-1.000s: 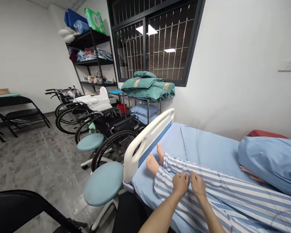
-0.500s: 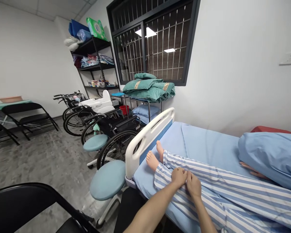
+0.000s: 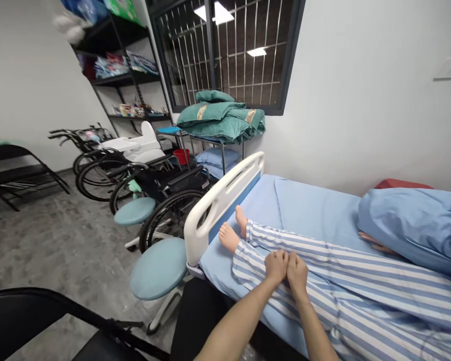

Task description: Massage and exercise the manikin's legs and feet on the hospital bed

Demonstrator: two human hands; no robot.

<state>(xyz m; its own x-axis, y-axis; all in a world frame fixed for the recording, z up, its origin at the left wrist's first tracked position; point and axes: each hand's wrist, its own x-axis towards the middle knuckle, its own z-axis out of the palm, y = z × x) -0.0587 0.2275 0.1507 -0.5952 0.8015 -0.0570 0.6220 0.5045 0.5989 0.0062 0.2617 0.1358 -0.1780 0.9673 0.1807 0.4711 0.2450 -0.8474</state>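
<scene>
A manikin in blue-and-white striped trousers (image 3: 346,286) lies on a bed with a light blue sheet (image 3: 304,210), its bare feet (image 3: 231,233) toward the white footboard (image 3: 221,200). My left hand (image 3: 276,265) and my right hand (image 3: 297,273) rest side by side on the near trouser leg, knuckles touching. Both are curled closed and pinch the striped cloth. A light blue quilt (image 3: 417,228) covers the manikin's upper body at the right.
Two round teal stools (image 3: 158,268) stand beside the footboard, with wheelchairs (image 3: 165,195) behind them. A trolley holds folded green quilts (image 3: 221,118) under a barred window. Black shelving (image 3: 116,75) lines the far wall. A black folding chair (image 3: 52,321) is at the lower left.
My two hands have drawn closer together on the trouser leg, from slightly apart to touching. The view has shifted a little down and to the right.
</scene>
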